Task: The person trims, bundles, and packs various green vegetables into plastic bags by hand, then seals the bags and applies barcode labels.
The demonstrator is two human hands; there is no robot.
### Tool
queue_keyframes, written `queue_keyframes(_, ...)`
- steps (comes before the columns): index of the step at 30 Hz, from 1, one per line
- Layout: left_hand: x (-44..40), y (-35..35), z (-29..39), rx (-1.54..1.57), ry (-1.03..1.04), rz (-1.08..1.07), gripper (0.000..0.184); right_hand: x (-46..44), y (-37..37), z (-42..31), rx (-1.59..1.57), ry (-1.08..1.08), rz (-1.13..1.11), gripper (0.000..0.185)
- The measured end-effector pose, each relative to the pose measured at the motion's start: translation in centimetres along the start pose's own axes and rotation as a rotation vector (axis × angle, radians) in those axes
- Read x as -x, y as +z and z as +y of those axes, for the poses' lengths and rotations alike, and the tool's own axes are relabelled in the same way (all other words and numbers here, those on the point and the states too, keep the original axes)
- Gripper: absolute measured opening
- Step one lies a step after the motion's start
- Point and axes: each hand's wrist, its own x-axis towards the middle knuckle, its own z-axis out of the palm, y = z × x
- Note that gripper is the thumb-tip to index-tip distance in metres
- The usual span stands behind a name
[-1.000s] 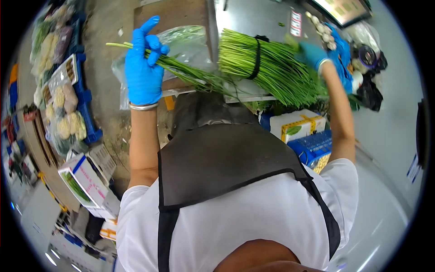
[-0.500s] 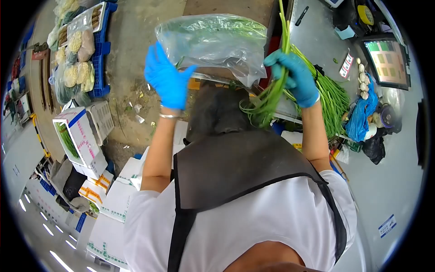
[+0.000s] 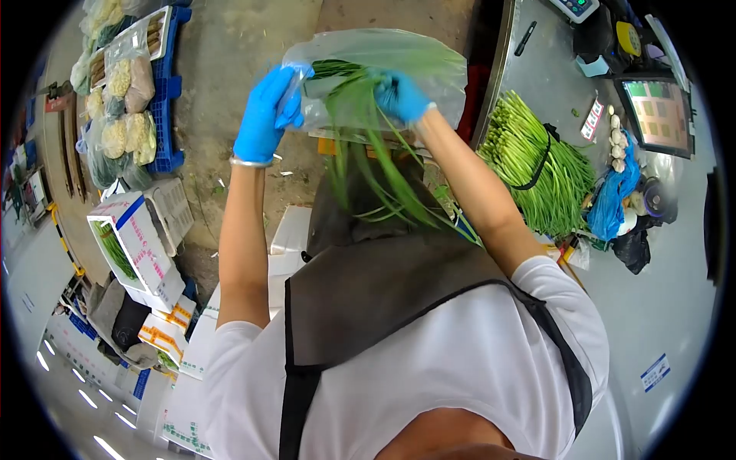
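Observation:
Both hands wear blue gloves. My left hand (image 3: 267, 115) pinches the open edge of a clear plastic bag (image 3: 441, 73), which stretches out to the right. At the bag, my right hand (image 3: 400, 96) is closed round loose green stalks (image 3: 368, 157); their long thin ends hang down in front of the apron. Some greens show inside the bag near its left end. To the right, a thick bundle of green stalks (image 3: 510, 126) with a black band round it lies on the metal table (image 3: 537, 69).
Bagged vegetables (image 3: 126, 138) sit on blue crates (image 3: 166, 92) at the left, above a white box (image 3: 134, 245). On the right are a screen (image 3: 659, 115), a scale (image 3: 575, 8), a black marker (image 3: 526, 38), garlic (image 3: 616, 138) and a blue bag (image 3: 613, 195).
My right hand has carried the loose stalks left from the table to the bag. My left hand, open half a second ago, has closed on the bag's edge.

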Motion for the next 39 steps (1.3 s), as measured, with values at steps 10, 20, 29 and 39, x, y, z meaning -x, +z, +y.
queue_keyframes(10, 1.6, -0.3, 4.6, 0.329, -0.056, 0.098, 0.038, 2.7, 2.7, 1.4, 0.756, -0.273, 0.418, 0.042)
queue_keyframes(20, 5.2, -2.7, 6.0, -0.938, 0.389, 0.408, 0.036, 13.5, 5.5, -7.5, 2.073, -1.719, 0.588, 0.062)
queue_keyframes(29, 6.6, -3.7, 1.6, -0.248, 0.072, 0.177, 0.011, 19.9, 2.9, -6.9, 1.704, -1.076, 0.800, 0.052)
queue_keyframes(39, 9.3, -3.6, 5.0, 0.514, 0.311, 0.085, 0.024, 24.0, 3.7, -8.5, 2.391, -1.216, 1.110, 0.049)
